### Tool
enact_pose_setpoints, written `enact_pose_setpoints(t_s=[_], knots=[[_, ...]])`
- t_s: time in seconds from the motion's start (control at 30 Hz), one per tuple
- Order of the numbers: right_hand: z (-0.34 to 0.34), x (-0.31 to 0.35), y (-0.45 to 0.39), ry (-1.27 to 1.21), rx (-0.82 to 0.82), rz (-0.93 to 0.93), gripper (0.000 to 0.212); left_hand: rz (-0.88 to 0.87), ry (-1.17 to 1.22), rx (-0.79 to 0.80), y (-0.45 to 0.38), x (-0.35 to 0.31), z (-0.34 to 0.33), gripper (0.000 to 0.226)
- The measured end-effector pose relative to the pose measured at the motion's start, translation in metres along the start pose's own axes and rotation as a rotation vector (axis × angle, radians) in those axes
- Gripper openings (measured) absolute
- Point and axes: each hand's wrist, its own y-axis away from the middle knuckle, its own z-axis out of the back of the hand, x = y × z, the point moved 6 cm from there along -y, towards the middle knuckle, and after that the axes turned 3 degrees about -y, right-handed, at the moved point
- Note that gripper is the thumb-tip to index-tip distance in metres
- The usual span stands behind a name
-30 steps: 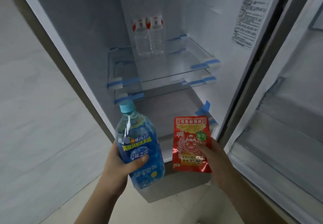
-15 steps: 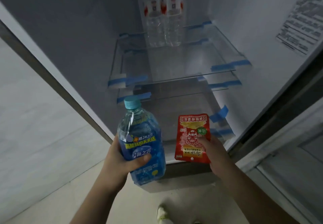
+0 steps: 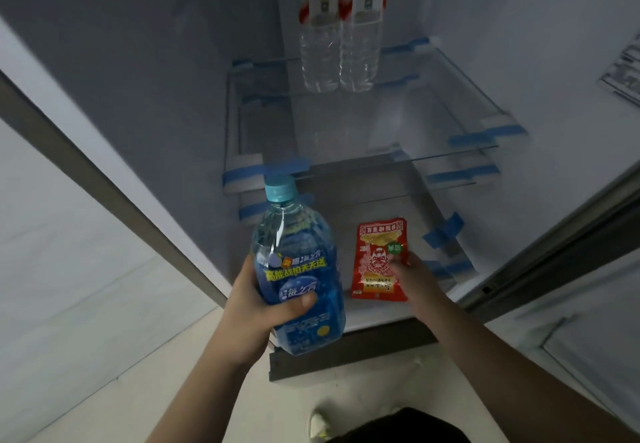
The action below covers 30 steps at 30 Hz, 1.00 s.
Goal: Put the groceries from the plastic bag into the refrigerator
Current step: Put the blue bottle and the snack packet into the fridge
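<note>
A: Nearest: the person's left hand [image 3: 258, 307] is wrapped round the large clear plastic bottle of blue drink with a teal cap [image 3: 298, 269], thumb across the label, bottle upright, just outside the open refrigerator [image 3: 145, 72].

B: Right side?

A: Right hand [image 3: 414, 280] pinches the flat red foil snack packet [image 3: 379, 261] by its right edge, thumb on the face. Packet hangs over the white bottom floor of the compartment [image 3: 388, 207]. Can't tell if its lower edge touches the floor yet.

B: How should the step go?

A: My read: lay the packet flat toward the right of the floor, then release. That leaves the left free for the tall bottle, base first, kept upright.

B: Headroom?

A: That's the catch. The lower glass shelf with blue tape on its corners [image 3: 460, 178] sits just above the floor and the bottle looks tall. It may snag at the cap; tilt it in or use another level.

B: Further back?

A: Upper glass shelf [image 3: 485, 138], two clear water bottles with red-and-white labels [image 3: 341, 34] standing side by side at the rear. Open door [image 3: 588, 338] on the right, well clear. The plastic bag isn't in view.
</note>
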Motion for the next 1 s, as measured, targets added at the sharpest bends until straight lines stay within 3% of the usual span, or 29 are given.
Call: enact_pose_setpoints(t_s=[0.17,0.37,0.53,0.7,0.87,1.0], knots=[[-0.016,0.023,-0.021,0.146,0.010,0.091,0.020,-0.003,0.001,-0.028,-0.005,-0.001,-0.002,0.091],[-0.046,0.042,-0.055,0.082,0.119,0.099,0.016,-0.022,0.013,-0.106,-0.002,-0.005,-0.005,0.092],[-0.057,0.058,-0.073,0.347,0.089,0.275,0.023,-0.052,0.046,-0.177,0.003,-0.007,-0.008,0.087],[-0.063,0.064,-0.077,0.441,0.122,0.351,0.021,-0.062,0.057,-0.206,0.008,-0.007,-0.008,0.089],[-0.060,0.051,-0.094,0.470,0.075,0.297,0.041,-0.067,0.045,-0.214,0.008,-0.006,-0.008,0.090],[-0.046,0.034,-0.098,0.563,-0.034,0.375,0.059,-0.065,0.032,-0.210,0.007,-0.007,-0.007,0.089]])
